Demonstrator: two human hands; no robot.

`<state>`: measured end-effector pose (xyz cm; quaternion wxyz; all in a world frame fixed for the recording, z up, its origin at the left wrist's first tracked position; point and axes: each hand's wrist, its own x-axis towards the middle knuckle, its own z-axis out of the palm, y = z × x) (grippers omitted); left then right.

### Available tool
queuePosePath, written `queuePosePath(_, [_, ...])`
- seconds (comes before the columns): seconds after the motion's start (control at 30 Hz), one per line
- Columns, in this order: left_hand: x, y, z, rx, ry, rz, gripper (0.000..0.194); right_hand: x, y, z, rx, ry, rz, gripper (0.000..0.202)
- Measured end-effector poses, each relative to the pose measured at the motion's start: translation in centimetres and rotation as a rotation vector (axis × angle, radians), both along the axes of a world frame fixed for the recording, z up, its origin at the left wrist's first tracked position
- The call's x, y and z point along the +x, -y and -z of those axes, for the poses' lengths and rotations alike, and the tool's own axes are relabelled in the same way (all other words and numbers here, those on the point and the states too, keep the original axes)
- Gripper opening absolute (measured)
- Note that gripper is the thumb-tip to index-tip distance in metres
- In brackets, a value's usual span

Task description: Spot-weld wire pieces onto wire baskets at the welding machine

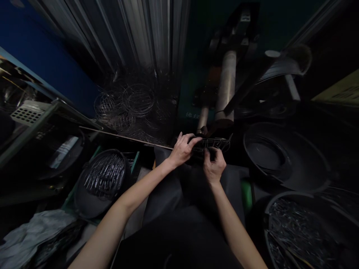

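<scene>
My left hand [183, 148] grips the near left edge of a round wire frame [213, 143] that lies flat under the press machine [227, 84]. My right hand [214, 164] holds the same frame from the near side, fingers curled on its rim. Both forearms reach forward over my dark lap. The scene is dim, so the frame's far side is hard to make out.
A black tub [102, 179] of short metal wires sits at the lower left. Another tub [305, 228] of wires is at the lower right, with an empty black basin [283, 157] above it. Finished wire rings [126, 106] pile up behind, left of the machine.
</scene>
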<state>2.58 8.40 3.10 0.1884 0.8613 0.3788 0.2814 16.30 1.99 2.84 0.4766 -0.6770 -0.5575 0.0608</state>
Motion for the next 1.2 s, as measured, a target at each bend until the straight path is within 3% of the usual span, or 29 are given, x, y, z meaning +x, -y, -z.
queuePosePath(0.33, [0.0, -1.1, 0.9, 0.06, -0.016, 0.017, 0.072, 0.1, -0.8, 0.9, 0.005, 0.006, 0.002, 0.013])
queuePosePath(0.57, [0.0, -1.2, 1.3, 0.244, -0.019, -0.011, 0.048, -0.1, -1.3, 1.0, 0.121, 0.19, -0.026, 0.01])
queuePosePath(0.77, [-0.3, -1.5, 1.5, 0.249, 0.007, 0.029, 0.063, -0.2, -1.7, 1.9, 0.15, 0.182, -0.025, 0.01])
queuePosePath(0.9, [-0.4, -2.1, 2.0, 0.228, 0.1, 0.088, 0.066, -0.4, -1.7, 1.3, 0.13, 0.109, -0.051, 0.012])
queuePosePath(1.0, [-0.3, -2.3, 2.5, 0.197, 0.181, 0.116, 0.072, 1.3, 0.6, -0.2, 0.025, 0.021, -0.014, 0.021])
queuePosePath(1.07, [-0.6, -1.9, 2.4, 0.146, 0.235, 0.106, 0.078, 4.5, 3.9, -1.1, -0.089, -0.007, 0.07, 0.029])
queuePosePath(1.17, [-1.3, -0.4, 1.3, 0.014, 0.267, 0.104, 0.083, 11.7, 10.0, -1.1, -0.277, 0.093, 0.377, 0.036])
queuePosePath(1.2, [-1.5, 0.4, 0.6, -0.043, 0.242, 0.117, 0.085, 14.3, 12.0, -0.7, -0.439, 0.089, 0.521, 0.033])
